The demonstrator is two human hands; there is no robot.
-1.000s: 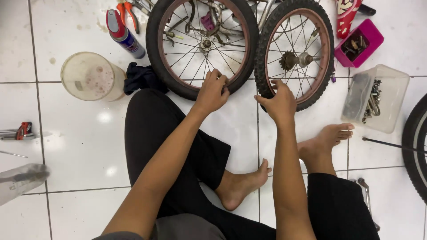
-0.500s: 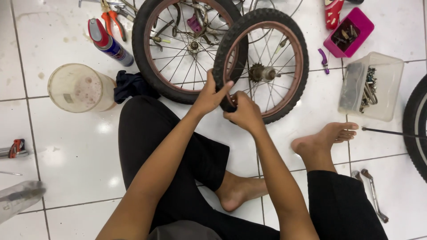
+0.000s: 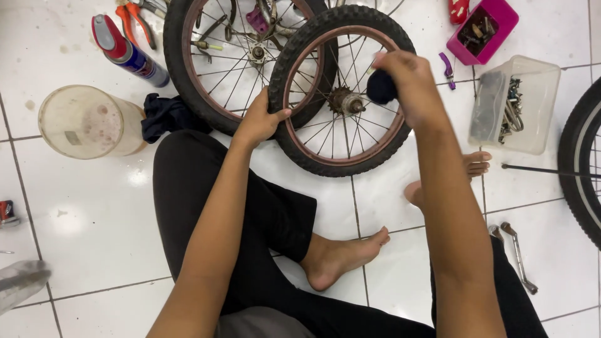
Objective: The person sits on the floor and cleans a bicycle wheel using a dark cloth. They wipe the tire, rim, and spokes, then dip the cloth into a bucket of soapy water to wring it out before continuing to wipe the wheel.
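Left hand clamped on small wheel's tyre; right hand closed around dark rag beside hub — keep rim steady, wipe evenly.

Person, seated: black loose trousers cut wide at the calf; grey garment hem at the waist. Arms bare, no sleeves; left hand and right hand ungloved, ringless. Feet bare.

Both arms are stretched forward; the left hand is curled in a grip, the right hand is closed, held higher.
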